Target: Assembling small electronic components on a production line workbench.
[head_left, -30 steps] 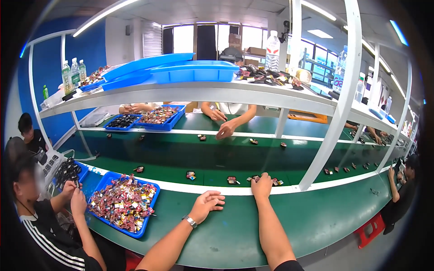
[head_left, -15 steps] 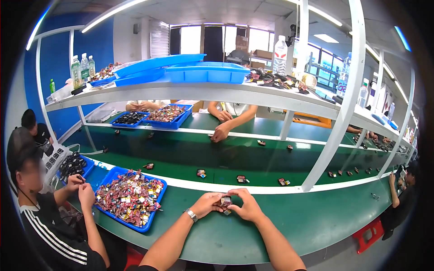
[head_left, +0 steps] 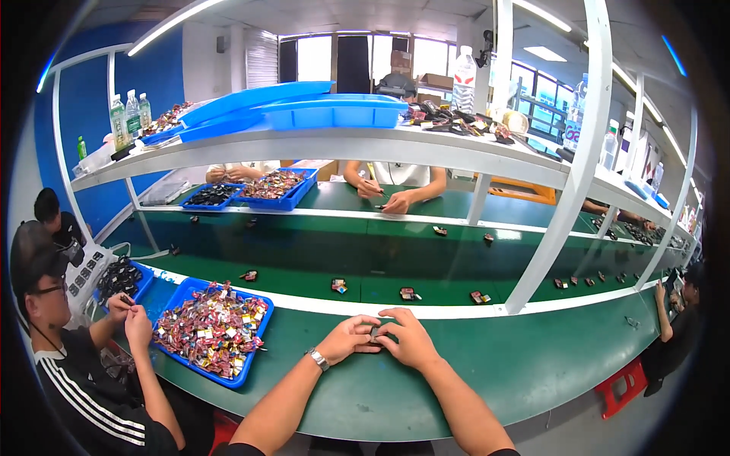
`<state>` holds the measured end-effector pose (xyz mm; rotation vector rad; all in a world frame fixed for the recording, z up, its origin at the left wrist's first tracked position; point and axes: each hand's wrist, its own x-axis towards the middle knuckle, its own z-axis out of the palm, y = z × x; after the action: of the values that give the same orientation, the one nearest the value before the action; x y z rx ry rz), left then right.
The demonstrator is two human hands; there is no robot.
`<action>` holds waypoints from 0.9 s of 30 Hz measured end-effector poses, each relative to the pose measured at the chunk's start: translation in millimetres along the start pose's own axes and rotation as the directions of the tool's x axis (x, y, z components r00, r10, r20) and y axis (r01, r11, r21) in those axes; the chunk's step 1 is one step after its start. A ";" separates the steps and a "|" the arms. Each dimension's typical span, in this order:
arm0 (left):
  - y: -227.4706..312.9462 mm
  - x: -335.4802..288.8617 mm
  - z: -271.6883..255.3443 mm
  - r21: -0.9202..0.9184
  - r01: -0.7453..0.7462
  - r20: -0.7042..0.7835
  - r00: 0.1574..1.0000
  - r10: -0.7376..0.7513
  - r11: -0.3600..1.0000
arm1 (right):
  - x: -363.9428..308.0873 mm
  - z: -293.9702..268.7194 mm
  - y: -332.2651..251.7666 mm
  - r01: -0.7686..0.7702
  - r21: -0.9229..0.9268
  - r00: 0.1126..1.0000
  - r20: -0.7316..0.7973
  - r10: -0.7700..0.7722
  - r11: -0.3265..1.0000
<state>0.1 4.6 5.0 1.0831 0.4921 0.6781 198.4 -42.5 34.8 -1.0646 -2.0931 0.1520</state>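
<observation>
In front of me, over the green table edge, my left hand (head_left: 347,340) and my right hand (head_left: 409,342) meet. Both are closed on a small dark part (head_left: 374,334), pinched between the fingertips. The fingers cover most of it, so its exact kind cannot be made out. A watch (head_left: 318,359) sits on my left wrist. Beyond my hands, small dark pieces with red and white labels lie on the green belt, one nearly straight ahead (head_left: 409,293) and another to its right (head_left: 479,297).
To my left, a blue tray (head_left: 245,371) is heaped with small red-and-white labelled pieces. A co-worker's hands (head_left: 131,319) work beside it. Across the belt (head_left: 327,254), another co-worker's hands (head_left: 391,199) hold something small. A white shelf post (head_left: 566,178) rises at right.
My fingers have closed further over the small part, and its pale label no longer shows. The co-worker across the belt has drawn both hands back and apart from the belt.
</observation>
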 end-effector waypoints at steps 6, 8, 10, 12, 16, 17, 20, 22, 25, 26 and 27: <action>-1.3 1.5 -2.2 -0.066 -0.013 0.038 0.999 0.015 0.998 | 0.1 8.1 1.8 -0.023 -0.002 0.998 -0.057 0.023 1.000; 0.5 -1.0 -1.5 -0.056 -0.029 0.044 0.999 0.031 0.998 | 0.8 10.2 0.8 -0.029 0.006 0.997 -0.070 0.029 1.000; -0.3 -2.8 -0.9 0.011 -0.040 0.051 0.998 0.039 0.999 | 0.5 11.0 -1.1 -0.061 0.041 0.996 -0.065 0.063 0.997; -1.5 -1.5 -1.6 0.014 -0.038 0.040 0.999 0.037 0.999 | 0.9 11.4 -0.8 -0.058 0.042 0.996 -0.060 0.061 0.997; -1.5 -0.1 2.4 0.038 -0.031 0.013 0.999 0.031 0.999 | -0.7 4.8 -2.1 -0.090 0.085 0.996 -0.005 0.091 0.992; -2.5 0.1 2.7 0.040 -0.031 0.015 0.999 0.030 0.999 | -1.9 4.5 -0.8 -0.091 0.085 0.996 -0.007 0.092 0.992; -3.6 0.1 3.1 0.108 -0.028 -0.028 0.999 0.031 0.994 | -3.2 4.8 1.9 -0.066 0.141 0.998 0.031 0.063 0.988; -2.3 -1.0 5.3 0.098 -0.032 -0.035 0.999 0.035 0.995 | -3.3 4.8 0.8 -0.093 0.153 0.995 0.037 0.088 0.984; -4.1 0.6 2.5 0.017 -0.045 -0.037 0.998 0.046 0.999 | -3.6 9.1 -0.9 -0.150 0.130 0.988 -0.020 0.154 0.980; -4.6 0.6 1.7 0.017 -0.045 -0.037 0.998 0.045 0.999 | -3.9 10.3 -1.6 -0.150 0.131 0.988 -0.021 0.154 0.980; -4.5 0.7 0.6 -0.009 -0.043 -0.030 0.999 0.043 0.999 | -3.5 11.3 -2.6 -0.162 0.136 0.985 -0.033 0.168 0.977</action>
<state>2.1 3.4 1.0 1.0779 0.4918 0.7349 190.3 -44.2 25.9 -1.1490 -1.9255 0.3421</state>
